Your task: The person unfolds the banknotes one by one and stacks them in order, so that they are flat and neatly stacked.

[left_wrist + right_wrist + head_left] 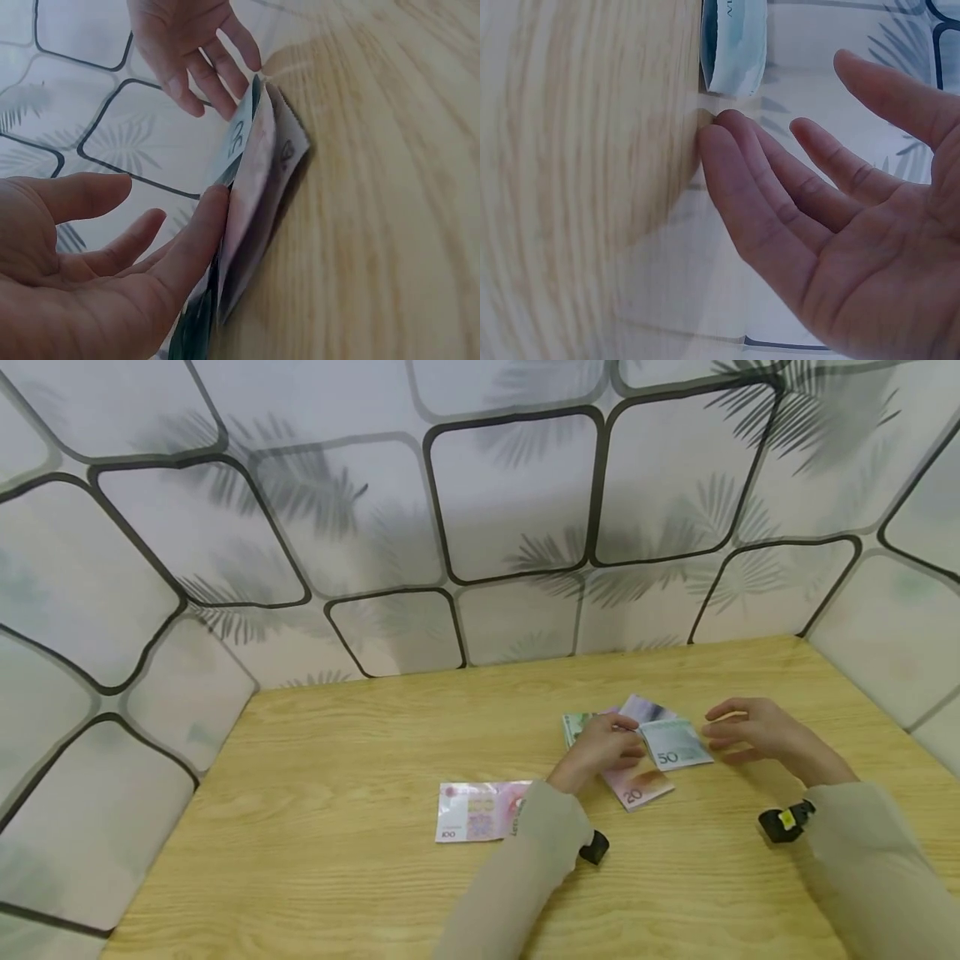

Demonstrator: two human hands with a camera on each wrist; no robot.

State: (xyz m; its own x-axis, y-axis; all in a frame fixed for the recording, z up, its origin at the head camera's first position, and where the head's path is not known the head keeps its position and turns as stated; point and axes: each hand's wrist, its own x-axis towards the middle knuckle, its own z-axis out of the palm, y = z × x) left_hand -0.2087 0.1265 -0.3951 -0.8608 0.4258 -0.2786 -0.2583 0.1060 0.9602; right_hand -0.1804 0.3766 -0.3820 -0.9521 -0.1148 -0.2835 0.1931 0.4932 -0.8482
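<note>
A loose group of banknotes lies between the two hands. It has a pale green-blue 50 note (681,742), a reddish 20 note (639,783), a green note (575,725) and a purplish note (643,708). Over the left part of this group is my left hand (598,748), its fingers loosely bent. In the left wrist view a fingertip (215,199) touches the edges of the notes. Just right of the 50 note hovers my right hand (767,735), fingers spread and nothing held. The right wrist view shows a folded bluish note (739,49) beyond its fingertips.
A pink 100 note (474,812) lies apart on the wooden table (337,760), partly covered by the left sleeve (551,827). Patterned walls (517,502) enclose the table at the back and sides. Each wrist carries a small black camera (783,822).
</note>
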